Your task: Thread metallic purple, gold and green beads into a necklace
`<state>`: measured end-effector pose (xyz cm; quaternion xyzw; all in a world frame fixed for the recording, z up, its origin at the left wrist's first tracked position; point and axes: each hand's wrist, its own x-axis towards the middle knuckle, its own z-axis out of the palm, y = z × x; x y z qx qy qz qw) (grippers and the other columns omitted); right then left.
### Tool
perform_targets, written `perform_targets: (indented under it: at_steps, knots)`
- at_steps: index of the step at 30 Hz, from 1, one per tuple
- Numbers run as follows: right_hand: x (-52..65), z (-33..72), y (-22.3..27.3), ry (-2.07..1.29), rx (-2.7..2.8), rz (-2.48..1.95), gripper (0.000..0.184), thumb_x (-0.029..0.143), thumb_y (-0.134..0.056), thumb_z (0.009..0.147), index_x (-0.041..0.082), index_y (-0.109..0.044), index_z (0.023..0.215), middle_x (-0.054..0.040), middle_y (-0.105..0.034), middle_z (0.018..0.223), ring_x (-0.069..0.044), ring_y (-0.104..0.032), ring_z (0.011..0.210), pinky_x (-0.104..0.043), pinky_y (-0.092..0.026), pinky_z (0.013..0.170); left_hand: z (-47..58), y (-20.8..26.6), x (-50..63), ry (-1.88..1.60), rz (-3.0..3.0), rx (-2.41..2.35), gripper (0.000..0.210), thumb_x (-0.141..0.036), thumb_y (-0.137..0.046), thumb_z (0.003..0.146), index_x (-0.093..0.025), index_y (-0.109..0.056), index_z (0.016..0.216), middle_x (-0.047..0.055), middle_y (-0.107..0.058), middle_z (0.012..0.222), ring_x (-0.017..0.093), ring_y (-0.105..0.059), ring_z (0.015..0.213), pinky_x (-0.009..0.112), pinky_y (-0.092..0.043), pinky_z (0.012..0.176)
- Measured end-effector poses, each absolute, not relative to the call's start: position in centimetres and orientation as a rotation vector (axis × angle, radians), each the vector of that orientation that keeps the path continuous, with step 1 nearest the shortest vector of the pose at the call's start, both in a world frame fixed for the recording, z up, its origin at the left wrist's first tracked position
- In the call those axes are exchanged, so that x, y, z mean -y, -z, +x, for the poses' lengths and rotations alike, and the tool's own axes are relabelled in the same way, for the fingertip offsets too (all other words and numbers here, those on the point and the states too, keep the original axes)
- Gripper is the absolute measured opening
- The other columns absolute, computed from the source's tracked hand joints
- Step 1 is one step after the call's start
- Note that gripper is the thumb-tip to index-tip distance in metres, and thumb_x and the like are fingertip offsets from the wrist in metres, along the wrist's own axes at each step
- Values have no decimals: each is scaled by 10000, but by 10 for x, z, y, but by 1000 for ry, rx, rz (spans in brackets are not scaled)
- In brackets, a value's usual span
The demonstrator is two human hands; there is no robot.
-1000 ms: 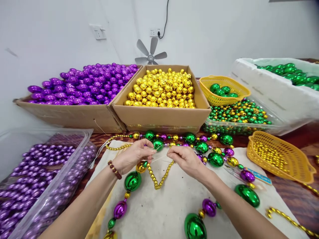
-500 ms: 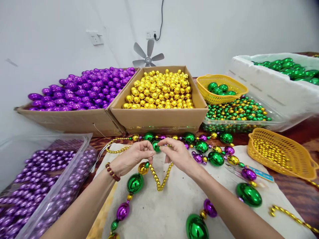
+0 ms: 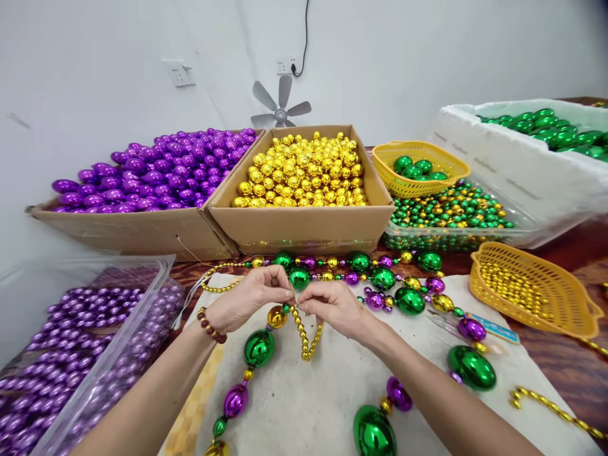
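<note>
Fingertips pinched, my left hand (image 3: 259, 296) meets my right hand (image 3: 335, 309) over the cloth. Between them a thin, pale string barely shows, and both seem to grip it. A gold bead strand (image 3: 301, 330) hangs in a narrow loop below the fingers, its right end reaching up to my right hand. From beneath my left hand a necklace of large green, purple and gold beads (image 3: 259, 348) runs down toward me. Knots or string ends at the fingertips are too small to make out.
Behind stand boxes of purple beads (image 3: 156, 171) and gold beads (image 3: 304, 171). Finished-looking bead strands (image 3: 382, 278) lie across the cloth (image 3: 304, 405). At right are a yellow basket (image 3: 570, 297) and a white foam box (image 3: 498, 152); at left, a clear tub (image 3: 164, 266) of purple beads.
My hands have drawn closer together and a little lower, the right one moving left. The hanging gold loop has narrowed.
</note>
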<state>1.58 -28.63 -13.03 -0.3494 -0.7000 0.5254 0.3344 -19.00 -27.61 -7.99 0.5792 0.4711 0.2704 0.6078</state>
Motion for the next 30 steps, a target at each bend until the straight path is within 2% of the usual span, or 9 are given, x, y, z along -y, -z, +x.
perform_targets:
  at_steps: [3, 9, 12, 15, 17, 23, 30]
  knots:
    - [285, 15, 131, -1375, 1836, -889, 154, 179, -593, 849, 221, -741, 858, 25, -664, 754, -100, -583, 564, -210, -430, 526, -190, 80, 277, -645, 1367, -1091, 124, -207, -705, 756, -164, -590, 759, 12, -645, 746, 145, -580, 717, 282, -431, 696]
    - [284, 16, 127, -1393, 1808, -824, 142, 149, -639, 806, 228, -757, 799, 19, -659, 768, -130, -590, 738, -242, -412, 673, -193, 81, 276, -643, 1481, -1105, 101, -204, -666, 796, -169, -572, 782, 7, -631, 761, 137, -562, 715, 269, -430, 680]
    - [281, 13, 131, -1531, 1692, -832, 107, 245, -643, 818, 205, -730, 769, 24, -629, 709, -108, -591, 592, -220, -418, 550, -191, 80, 277, -622, 1612, -1128, 81, -192, -639, 807, -172, -566, 779, 3, -613, 751, 131, -534, 677, 257, -411, 632]
    - [275, 4, 138, -1700, 1498, -858, 211, 340, -530, 883, 203, -689, 906, 18, -655, 745, -96, -594, 450, -200, -408, 411, -189, 77, 281, -611, 1784, -1185, 57, -202, -594, 842, -181, -570, 795, 9, -614, 764, 144, -539, 692, 260, -398, 622]
    - [272, -3, 142, -1791, 1388, -845, 228, 347, -529, 869, 205, -672, 974, 13, -680, 779, -86, -586, 403, -190, -402, 370, -187, 75, 285, -612, 1935, -1241, 70, -205, -564, 865, -192, -573, 797, 9, -609, 759, 152, -540, 700, 263, -386, 628]
    - [271, -14, 143, -1944, 1157, -767, 211, 351, -644, 783, 191, -694, 912, 19, -679, 793, -52, -599, 430, -137, -360, 348, -184, 80, 293, -791, 2238, -1348, 114, -188, -515, 895, -213, -576, 802, 28, -598, 800, 168, -531, 720, 282, -380, 673]
    - [269, -15, 143, -2040, 1025, -715, 227, 375, -698, 749, 176, -672, 857, 30, -673, 741, -46, -568, 420, -156, -353, 363, -182, 92, 293, -1043, 2045, -1306, 58, -218, -600, 859, -228, -643, 822, 57, -650, 872, 203, -589, 823, 307, -438, 763]
